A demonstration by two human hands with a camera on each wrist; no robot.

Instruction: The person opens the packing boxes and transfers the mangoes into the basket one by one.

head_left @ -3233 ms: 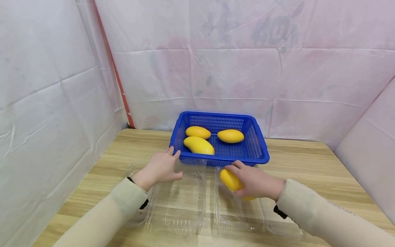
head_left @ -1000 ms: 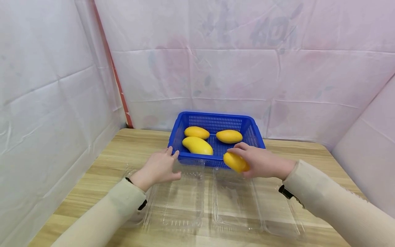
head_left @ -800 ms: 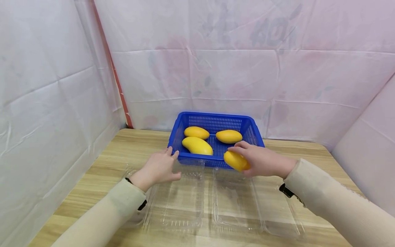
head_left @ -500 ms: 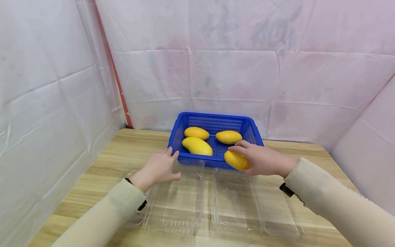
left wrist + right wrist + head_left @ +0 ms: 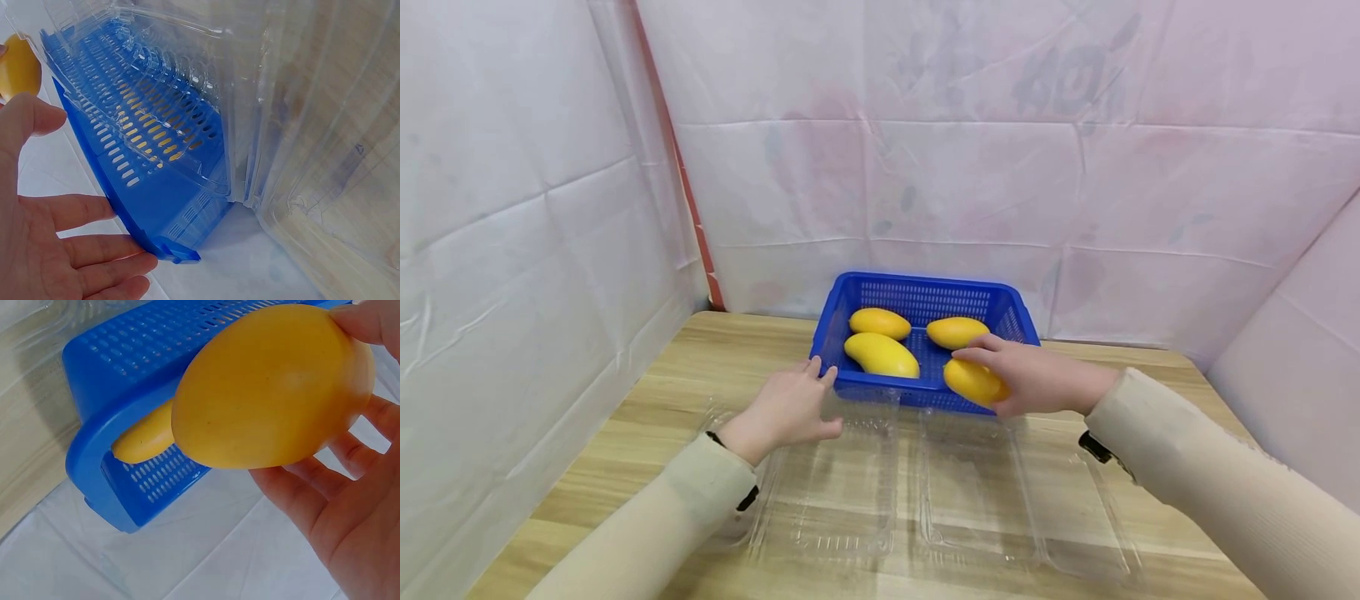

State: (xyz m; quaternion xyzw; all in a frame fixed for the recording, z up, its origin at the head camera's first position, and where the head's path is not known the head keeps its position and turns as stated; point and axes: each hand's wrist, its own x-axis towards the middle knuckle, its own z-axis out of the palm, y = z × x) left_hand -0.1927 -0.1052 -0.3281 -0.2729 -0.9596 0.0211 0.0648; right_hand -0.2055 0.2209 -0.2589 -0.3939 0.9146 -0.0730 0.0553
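Observation:
My right hand (image 5: 1037, 377) grips a yellow mango (image 5: 973, 382) above the front right rim of a blue plastic basket (image 5: 1030, 333). In the right wrist view, thumb and fingers curl round the mango (image 5: 269, 387). My left hand (image 5: 792, 407) has its fingers spread, with fingertips at the basket's front left corner; the left wrist view shows them against the basket's rim (image 5: 125, 219). Inside the basket lie three more mangoes: one at back left (image 5: 880, 322), a larger one at front left (image 5: 882, 356) and one on the right (image 5: 957, 332).
Two clear plastic clamshell boxes lie open on the wooden table (image 5: 647, 433): a left box (image 5: 842, 500) partly under my left hand and a right box (image 5: 977, 508) with its lid (image 5: 1082, 525) to the right. White sheets (image 5: 970, 192) surround the table.
My right hand, gripping the mango, has moved from over the right clear box away to the basket's front right rim, rising slightly in the last second. The left hand has stayed in place.

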